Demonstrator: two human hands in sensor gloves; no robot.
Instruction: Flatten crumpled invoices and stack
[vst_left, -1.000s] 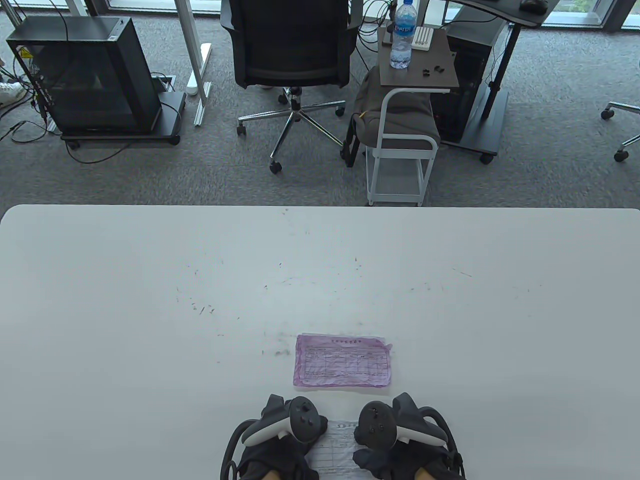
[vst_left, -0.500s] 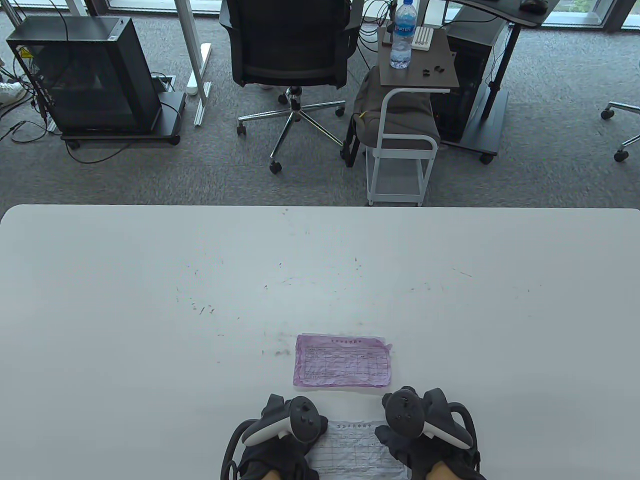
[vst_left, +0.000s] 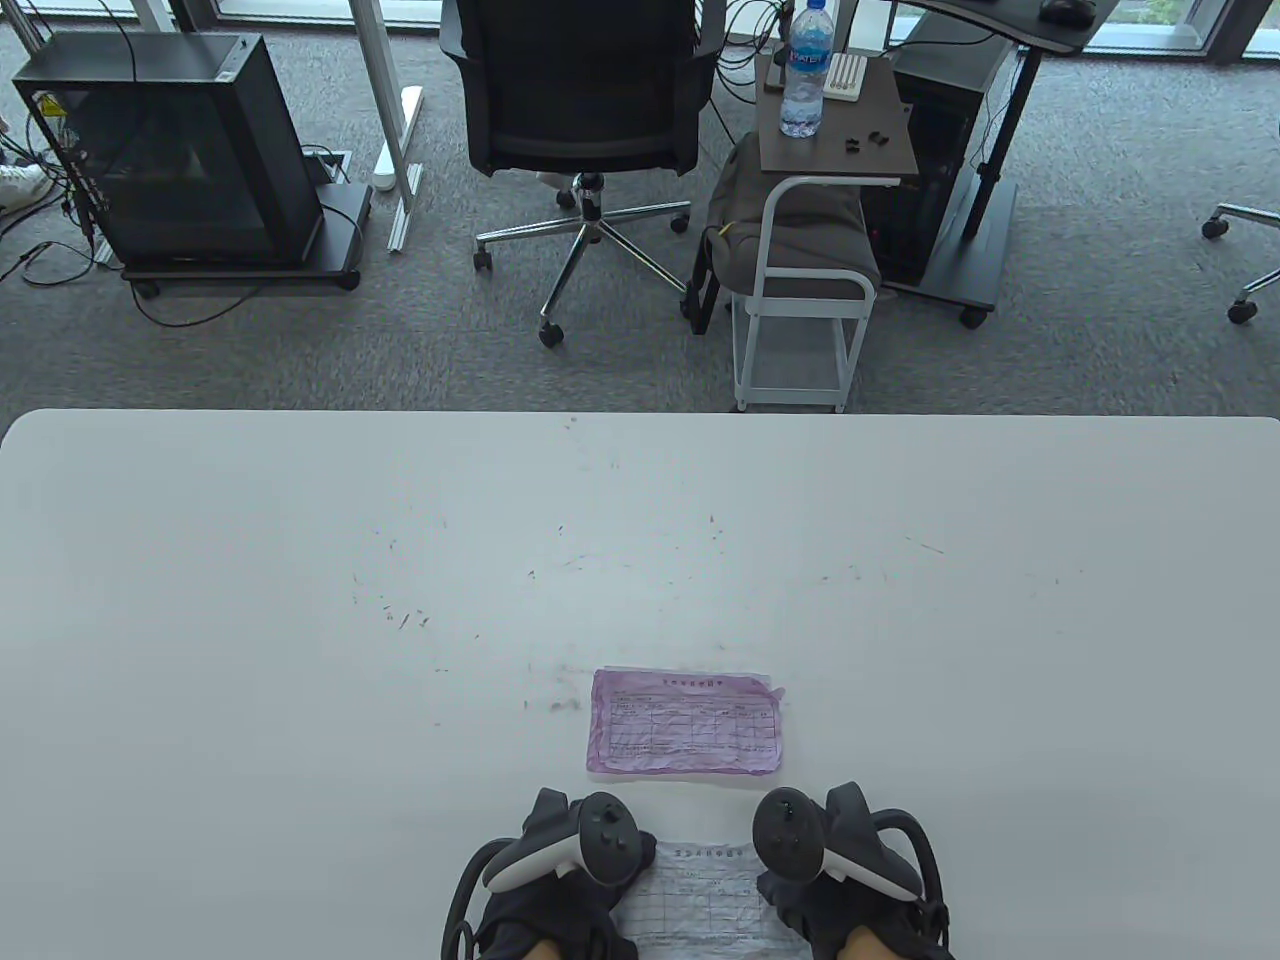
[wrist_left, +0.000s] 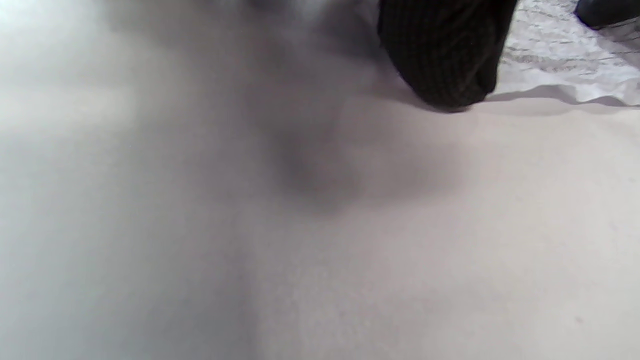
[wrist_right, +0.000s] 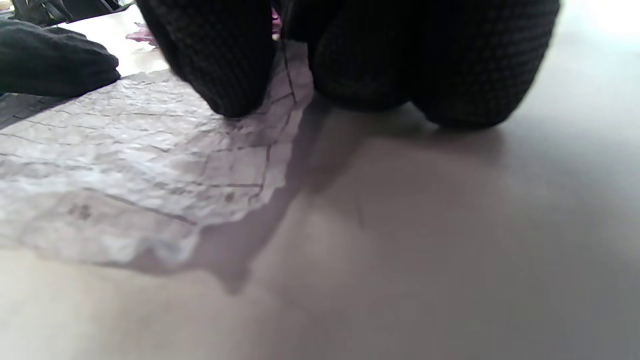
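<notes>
1. Fingers (wrist_left: 442, 60) of the left hand (vst_left: 560, 880) pressed down at the left edge of the white invoice (vst_left: 700, 895); whether they lay straight or curled could not be told, since the tracker hid them from above and the left wrist view showed only one dark gloved tip on the table (vst_left: 300, 600).
2. White invoice, wrinkled and printed with a grid, lay at the table's near edge between the two hands, its right border rippled and slightly lifted in the right wrist view.
3. Pink invoice (vst_left: 685, 722) lay flat just beyond the white one, apart from both hands.
4. Right hand (vst_left: 850, 880) rested at the white invoice's right end; its gloved fingertips (wrist_right: 225, 75) came down on the paper and on the table beside it, pressing rather than pinching, though their exact bend was unclear.
</notes>
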